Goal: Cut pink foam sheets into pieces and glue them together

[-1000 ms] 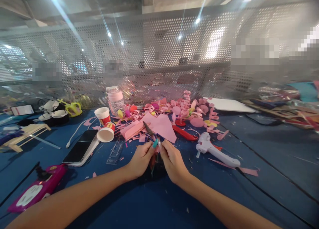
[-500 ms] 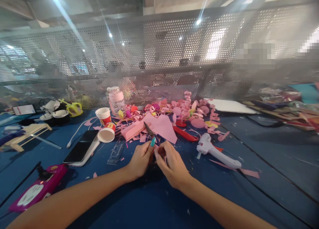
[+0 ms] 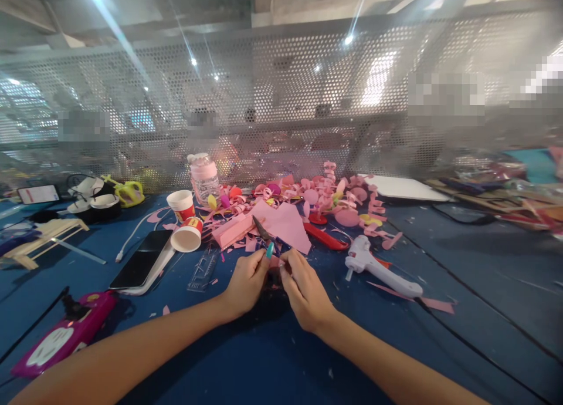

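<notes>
And the left hand has thumb and curled fingers pinched on a small pink paper piece, held between both hands over the blue table. The right hand nips its other edge; light, even pressure should prevent creases.

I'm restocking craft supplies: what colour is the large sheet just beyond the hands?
The large sheet is plain pink, showing best in the head view.

a pink-topped bottle is standing near the worktop's far edge, a magenta power strip is lying toward the near left corner, a perforated metal screen is rising behind both
</notes>
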Tool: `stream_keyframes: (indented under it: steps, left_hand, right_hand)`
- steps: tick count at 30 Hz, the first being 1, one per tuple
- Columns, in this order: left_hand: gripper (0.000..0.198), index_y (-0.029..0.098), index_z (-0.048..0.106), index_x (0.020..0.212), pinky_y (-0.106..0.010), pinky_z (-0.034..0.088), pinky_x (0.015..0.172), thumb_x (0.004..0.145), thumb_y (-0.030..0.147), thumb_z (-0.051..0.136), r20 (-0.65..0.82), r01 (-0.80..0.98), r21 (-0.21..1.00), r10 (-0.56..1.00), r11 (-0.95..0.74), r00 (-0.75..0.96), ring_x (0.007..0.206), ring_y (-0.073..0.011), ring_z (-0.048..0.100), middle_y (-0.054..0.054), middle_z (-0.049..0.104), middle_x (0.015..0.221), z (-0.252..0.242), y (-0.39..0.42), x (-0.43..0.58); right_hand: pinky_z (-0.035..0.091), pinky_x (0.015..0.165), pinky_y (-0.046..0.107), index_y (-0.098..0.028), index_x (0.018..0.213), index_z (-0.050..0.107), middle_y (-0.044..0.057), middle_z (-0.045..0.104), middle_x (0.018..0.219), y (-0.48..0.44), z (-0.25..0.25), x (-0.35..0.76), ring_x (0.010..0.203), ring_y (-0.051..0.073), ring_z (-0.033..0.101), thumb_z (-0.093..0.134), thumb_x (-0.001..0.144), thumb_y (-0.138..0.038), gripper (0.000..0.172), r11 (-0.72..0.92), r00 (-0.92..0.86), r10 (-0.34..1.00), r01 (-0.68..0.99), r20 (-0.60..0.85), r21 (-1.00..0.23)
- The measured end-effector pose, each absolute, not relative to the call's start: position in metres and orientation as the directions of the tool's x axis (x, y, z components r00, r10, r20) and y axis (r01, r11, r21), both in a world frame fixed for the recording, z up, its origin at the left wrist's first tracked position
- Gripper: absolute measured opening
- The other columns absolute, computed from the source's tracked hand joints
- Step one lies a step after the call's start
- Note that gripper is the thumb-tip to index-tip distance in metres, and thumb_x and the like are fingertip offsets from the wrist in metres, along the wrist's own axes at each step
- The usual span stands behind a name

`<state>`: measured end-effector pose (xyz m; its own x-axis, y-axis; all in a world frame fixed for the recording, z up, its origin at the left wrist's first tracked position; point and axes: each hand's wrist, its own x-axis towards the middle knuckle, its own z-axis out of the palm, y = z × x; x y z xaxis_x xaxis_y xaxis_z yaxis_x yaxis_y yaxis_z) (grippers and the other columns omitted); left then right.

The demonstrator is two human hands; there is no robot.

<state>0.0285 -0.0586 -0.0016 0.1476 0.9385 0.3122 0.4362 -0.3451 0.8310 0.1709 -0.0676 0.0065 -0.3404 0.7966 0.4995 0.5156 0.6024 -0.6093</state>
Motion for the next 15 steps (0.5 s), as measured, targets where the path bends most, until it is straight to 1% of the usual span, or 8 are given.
stream_keyframes:
  steps: [4, 8, 12, 15]
  left_hand:
    - [0.037, 0.017, 0.042, 0.063, -0.022, 0.024, 0.045, 0.087, 0.043, 0.033, 0.295, 0.432, 0.848, 0.95, -0.308, 0.099, 0.046, -0.0086, 0.032, 0.006, 0.036, 0.05, -0.004, -0.0558, 0.0276]
    - [0.037, 0.017, 0.043, 0.063, -0.022, 0.025, 0.046, 0.088, 0.042, 0.034, 0.302, 0.417, 0.853, 0.948, -0.314, 0.098, 0.048, -0.0088, 0.033, 0.006, 0.036, 0.051, -0.0052, -0.0552, 0.0279]
    - [0.037, 0.016, 0.043, 0.064, -0.022, 0.027, 0.048, 0.088, 0.043, 0.033, 0.296, 0.395, 0.864, 0.95, -0.312, 0.101, 0.049, -0.0091, 0.035, 0.005, 0.039, 0.052, -0.006, -0.0565, 0.0282]
    - [0.037, 0.017, 0.045, 0.067, -0.022, 0.029, 0.049, 0.089, 0.042, 0.03, 0.292, 0.383, 0.872, 0.951, -0.306, 0.097, 0.05, -0.01, 0.039, 0.004, 0.043, 0.055, -0.0046, -0.0578, 0.0275]
  right_hand:
    - [0.039, 0.065, 0.03, -0.021, 0.076, 0.039, 0.004, 0.049, 0.077, -0.0658, 0.005, 0.1712, 0.074, 0.018, 0.048, 0.029, 0.086, -0.019, 0.014, 0.583, -0.342, 0.812, 0.484, 0.473, -0.652]
    - [0.039, 0.065, 0.03, -0.021, 0.075, 0.038, 0.004, 0.048, 0.076, -0.0643, 0.0034, 0.1708, 0.073, 0.017, 0.047, 0.028, 0.088, -0.022, 0.016, 0.559, -0.337, 0.828, 0.454, 0.447, -0.694]
    - [0.04, 0.064, 0.029, -0.021, 0.073, 0.038, 0.003, 0.049, 0.074, -0.0639, 0.0041, 0.1704, 0.073, 0.017, 0.048, 0.029, 0.088, -0.021, 0.017, 0.577, -0.345, 0.816, 0.443, 0.464, -0.686]
    - [0.04, 0.063, 0.03, -0.022, 0.072, 0.037, 0.003, 0.049, 0.072, -0.064, 0.0051, 0.1708, 0.072, 0.017, 0.048, 0.029, 0.088, -0.019, 0.018, 0.593, -0.35, 0.805, 0.441, 0.479, -0.674]
